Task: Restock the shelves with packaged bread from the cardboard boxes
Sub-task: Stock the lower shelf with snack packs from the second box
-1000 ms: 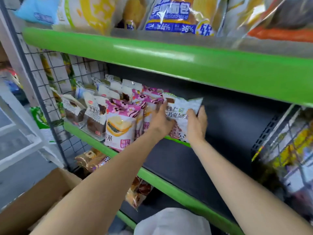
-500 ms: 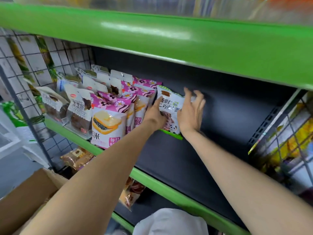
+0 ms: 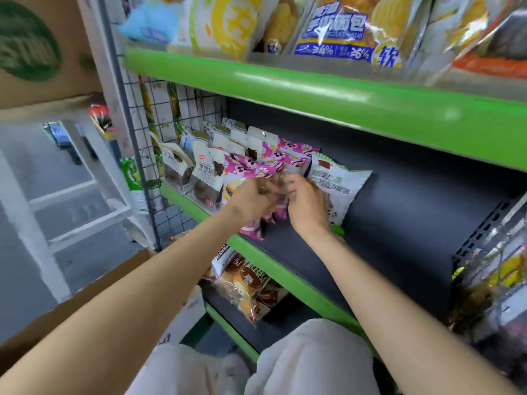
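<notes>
Your left hand [image 3: 253, 199] and right hand [image 3: 306, 202] meet, fingers curled and blurred, on the pink bread packs [image 3: 251, 169]; grip unclear.

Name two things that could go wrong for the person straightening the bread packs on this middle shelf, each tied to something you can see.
1. The pink flowered packs overhang the green shelf edge; both hands, left hand and right hand, are fumbling among them, so one may slip off.
2. The white panda pack leans unsupported beside empty shelf; it could topple sideways.
</notes>
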The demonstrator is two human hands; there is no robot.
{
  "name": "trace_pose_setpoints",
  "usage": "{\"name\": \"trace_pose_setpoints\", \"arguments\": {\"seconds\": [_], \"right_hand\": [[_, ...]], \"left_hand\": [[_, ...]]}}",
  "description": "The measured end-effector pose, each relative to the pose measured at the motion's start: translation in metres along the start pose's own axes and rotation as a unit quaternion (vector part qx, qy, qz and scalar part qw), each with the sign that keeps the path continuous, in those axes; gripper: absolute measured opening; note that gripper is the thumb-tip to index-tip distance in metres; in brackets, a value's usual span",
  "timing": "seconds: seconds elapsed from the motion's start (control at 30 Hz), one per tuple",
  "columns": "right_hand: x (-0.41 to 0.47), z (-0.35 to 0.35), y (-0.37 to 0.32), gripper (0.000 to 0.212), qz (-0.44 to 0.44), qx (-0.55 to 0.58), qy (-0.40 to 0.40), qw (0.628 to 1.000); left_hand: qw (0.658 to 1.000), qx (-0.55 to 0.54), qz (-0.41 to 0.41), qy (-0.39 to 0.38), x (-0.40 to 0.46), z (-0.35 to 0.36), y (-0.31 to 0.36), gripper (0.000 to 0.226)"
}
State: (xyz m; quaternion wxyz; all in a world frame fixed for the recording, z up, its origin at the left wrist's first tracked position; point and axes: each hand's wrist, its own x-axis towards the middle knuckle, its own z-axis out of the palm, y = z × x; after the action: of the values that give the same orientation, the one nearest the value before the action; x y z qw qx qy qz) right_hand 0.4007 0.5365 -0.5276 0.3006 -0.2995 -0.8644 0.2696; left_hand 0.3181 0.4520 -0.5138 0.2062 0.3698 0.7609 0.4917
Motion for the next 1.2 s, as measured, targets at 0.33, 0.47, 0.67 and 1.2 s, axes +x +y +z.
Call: {"name": "trace_pose_setpoints", "arguments": {"seconds": [0.33, 0.47, 0.67, 1.2], "right_hand": [[-0.063, 0.149, -0.099, 0.024, -0.083, 0.007, -0.295, 0.952], [-0.083, 0.242, -0.098, 0.024, -0.072, -0.045, -0.409, 0.908], [-0.094, 0.378, -0.061, 0.062, 0.010, -0.096, -0.499, 0.861], [-0.093, 0.538, 0.038, 0.092, 0.073, -0.335, -0.551, 0.761]], "left_hand": [[0.950, 0.120, -0.222, 0.184, -0.114, -0.137, -0.149, 0.021], [0.905, 0.151, -0.348, 0.191, -0.134, -0.171, -0.240, 0.027], [0.891, 0.158, -0.415, 0.098, -0.123, -0.175, -0.378, 0.030], [0.791, -0.207, -0.542, 0.194, -0.054, -0.123, -0.558, 0.076]]}}
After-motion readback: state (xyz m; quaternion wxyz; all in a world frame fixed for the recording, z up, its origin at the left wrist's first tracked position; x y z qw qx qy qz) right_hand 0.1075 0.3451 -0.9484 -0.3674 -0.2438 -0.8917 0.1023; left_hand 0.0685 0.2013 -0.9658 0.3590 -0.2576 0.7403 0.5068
